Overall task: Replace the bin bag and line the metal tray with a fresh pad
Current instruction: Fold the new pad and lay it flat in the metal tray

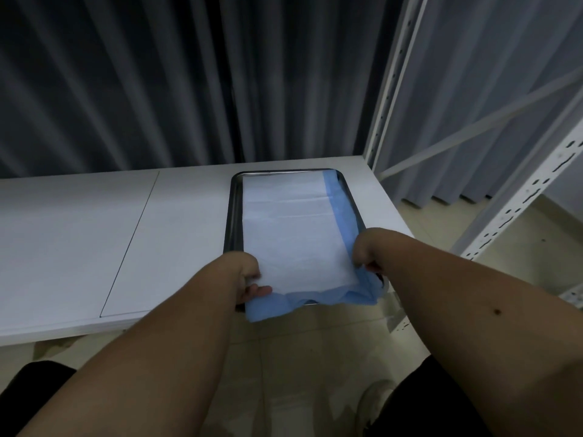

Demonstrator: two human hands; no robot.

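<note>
Grey curtain [157, 83] hangs in folds behind everything, one of it. White bench [79, 241], one, runs in front of the curtain, with one thin seam line across its top. One white slotted shelving frame [517, 197] stands off the bench's right end. One metal tray [232, 216] sits on the bench near its right end, long side running away from the person, near end reaching the bench's front edge. One pad [290, 228] lies inside the tray, white face up with blue backing showing along its right side and crumpled blue at the near end, which hangs over the tray's front rim. Two hands: left hand [244, 274] pinches the pad's near-left corner, thumb on top, fingers under. Right hand [367, 252] grips the pad's near-right corner, fingers curled into the blue edge. One shoe [375, 402] on the tiled floor below the bench.
</note>
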